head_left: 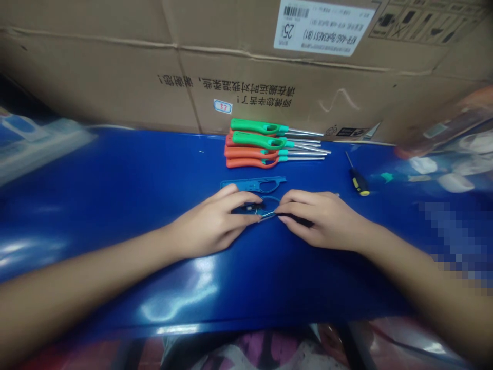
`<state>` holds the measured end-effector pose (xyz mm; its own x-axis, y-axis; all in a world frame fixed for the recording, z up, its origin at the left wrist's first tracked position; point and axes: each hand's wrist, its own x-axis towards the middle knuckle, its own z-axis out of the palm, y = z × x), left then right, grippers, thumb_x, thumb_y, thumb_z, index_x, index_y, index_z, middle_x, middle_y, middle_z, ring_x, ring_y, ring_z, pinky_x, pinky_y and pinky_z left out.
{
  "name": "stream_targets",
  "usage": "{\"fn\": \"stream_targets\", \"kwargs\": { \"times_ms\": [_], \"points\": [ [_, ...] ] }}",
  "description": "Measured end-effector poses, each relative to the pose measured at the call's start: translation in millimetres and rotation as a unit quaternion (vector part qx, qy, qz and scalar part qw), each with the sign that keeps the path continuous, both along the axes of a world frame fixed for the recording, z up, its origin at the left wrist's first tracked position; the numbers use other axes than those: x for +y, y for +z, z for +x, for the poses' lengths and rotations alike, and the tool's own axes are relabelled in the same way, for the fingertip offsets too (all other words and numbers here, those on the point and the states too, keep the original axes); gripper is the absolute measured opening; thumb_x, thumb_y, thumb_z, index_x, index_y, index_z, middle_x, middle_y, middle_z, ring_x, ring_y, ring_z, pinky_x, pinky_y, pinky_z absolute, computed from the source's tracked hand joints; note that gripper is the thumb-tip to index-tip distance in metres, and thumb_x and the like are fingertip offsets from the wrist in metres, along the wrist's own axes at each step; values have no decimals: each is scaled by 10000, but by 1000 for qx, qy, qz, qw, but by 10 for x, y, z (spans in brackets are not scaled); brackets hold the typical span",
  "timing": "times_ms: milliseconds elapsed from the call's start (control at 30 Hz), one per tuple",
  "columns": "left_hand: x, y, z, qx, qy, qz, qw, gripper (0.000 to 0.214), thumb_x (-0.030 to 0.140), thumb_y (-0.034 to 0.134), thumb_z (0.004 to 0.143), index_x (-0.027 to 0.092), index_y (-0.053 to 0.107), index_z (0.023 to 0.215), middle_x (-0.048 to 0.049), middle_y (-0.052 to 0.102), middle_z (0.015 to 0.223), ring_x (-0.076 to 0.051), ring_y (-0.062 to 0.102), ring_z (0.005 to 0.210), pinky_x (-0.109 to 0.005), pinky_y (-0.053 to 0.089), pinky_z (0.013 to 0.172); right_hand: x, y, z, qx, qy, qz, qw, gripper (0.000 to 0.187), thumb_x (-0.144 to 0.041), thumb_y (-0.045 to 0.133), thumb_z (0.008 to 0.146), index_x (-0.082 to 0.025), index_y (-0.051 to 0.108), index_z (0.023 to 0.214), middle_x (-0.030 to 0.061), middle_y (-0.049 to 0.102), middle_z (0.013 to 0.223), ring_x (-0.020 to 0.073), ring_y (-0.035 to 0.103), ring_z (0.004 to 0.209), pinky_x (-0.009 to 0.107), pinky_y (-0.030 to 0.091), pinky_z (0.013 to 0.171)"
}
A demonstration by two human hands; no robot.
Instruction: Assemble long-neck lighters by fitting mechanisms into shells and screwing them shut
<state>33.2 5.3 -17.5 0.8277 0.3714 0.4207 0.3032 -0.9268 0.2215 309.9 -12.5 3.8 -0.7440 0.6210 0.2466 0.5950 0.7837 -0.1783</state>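
Both hands meet over an opened blue lighter casing (270,198) with small inner parts and a thin metal piece showing. My left hand (217,221) pinches the casing's left part, near a small black piece (252,207). From the other side, my right hand (325,218) closes its fingers at the casing's right end; its fingertips cover much of what lies there. Just beyond my fingers lies the other blue casing half (246,184), flat on the table. Several long-nosed lighters, green (254,139) and orange (250,162), are stacked behind it with metal tubes pointing right.
The blue table (115,205) is glossy. A large cardboard box (115,82) stands along its back edge. To the right lies a black and yellow screwdriver (359,182), with blurred white pieces (456,182) farther over. Blurred plastic packaging (42,144) sits at left.
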Motion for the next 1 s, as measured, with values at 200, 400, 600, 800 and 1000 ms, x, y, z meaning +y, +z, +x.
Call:
{"fn": "stream_targets", "kwargs": {
  "times_ms": [200, 400, 600, 800, 1000],
  "points": [
    [-3, 8, 2, -5, 1, 1, 1000, 271, 133, 562, 964, 164, 716, 1185, -163, 607, 1318, -249, 575, 1084, -406, 522, 949, -3, 3, 10, 9, 1, -1, 1000, 188, -264, 539, 982, -210, 696, 1070, 4, 696, 1036, 101, 649, 786, 242, 427, 607],
    [0, 0, 3, 0, -3, 0, 1000, 267, 144, 548, 975, 149, 714, 1183, -170, 608, 1315, -255, 574, 1090, -417, 520, 954, -7, -3, 16, 7, 4, -9, 1000, 209, -263, 531, 985, -211, 695, 1103, 29, 710, 1059, 118, 659, 793, 252, 452, 629],
    [-1, 0, 3, 5, 3, 4, 1000, 272, 156, 538, 979, 171, 707, 1192, -155, 603, 1328, -257, 575, 1111, -422, 516, 971, -16, 0, 6, -2, 3, -16, 1000, 222, -284, 520, 993, -215, 702, 1100, 38, 713, 1064, 127, 667, 795, 263, 460, 635],
    [-4, -5, 9, 14, 8, 8, 1000, 277, 156, 536, 977, 163, 704, 1198, -164, 600, 1323, -266, 579, 1118, -424, 515, 971, -43, 51, -26, -65, 25, 54, 996, 257, -305, 496, 1005, -185, 713, 1076, 40, 708, 1035, 144, 653, 759, 303, 430, 607],
    [18, -16, 0, 13, 7, -2, 1000, 289, 154, 531, 980, 148, 703, 1211, -173, 606, 1304, -269, 584, 1134, -430, 520, 985, -37, 70, -18, -57, 15, 46, 997, 261, -311, 495, 1005, -193, 711, 1094, 56, 716, 1063, 148, 662, 793, 290, 444, 639]
  ]
}}
